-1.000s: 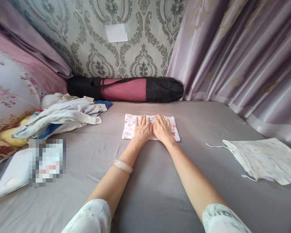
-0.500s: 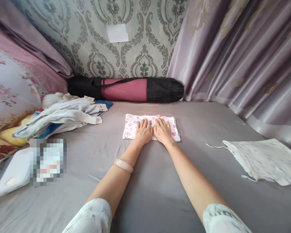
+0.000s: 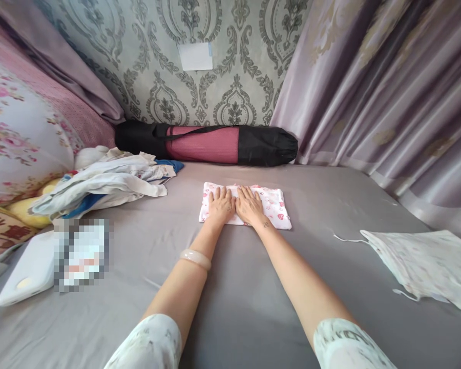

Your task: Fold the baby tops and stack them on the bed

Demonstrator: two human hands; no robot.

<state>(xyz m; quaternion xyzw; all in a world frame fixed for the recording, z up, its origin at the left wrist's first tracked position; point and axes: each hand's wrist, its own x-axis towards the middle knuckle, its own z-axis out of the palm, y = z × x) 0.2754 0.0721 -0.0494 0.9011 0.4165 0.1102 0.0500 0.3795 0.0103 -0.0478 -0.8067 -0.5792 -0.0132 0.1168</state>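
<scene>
Pressing left hand (image 3: 222, 205) and right hand (image 3: 249, 206) flat, side by side, grip released, on the folded printed cloth (image 3: 273, 203) near the far edge of the bed (image 3: 249, 292); I'd apply even pressure and smooth outward so layers don't shift.

Left hand (image 3: 222, 204) and right hand (image 3: 248, 205) hide part of the cloth (image 3: 275, 205).

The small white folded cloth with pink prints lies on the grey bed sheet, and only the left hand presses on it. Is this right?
No. The head view shows both hands flat on the small white folded cloth with pink prints: the left hand and the right hand. It does lie on the grey bed sheet.
</scene>
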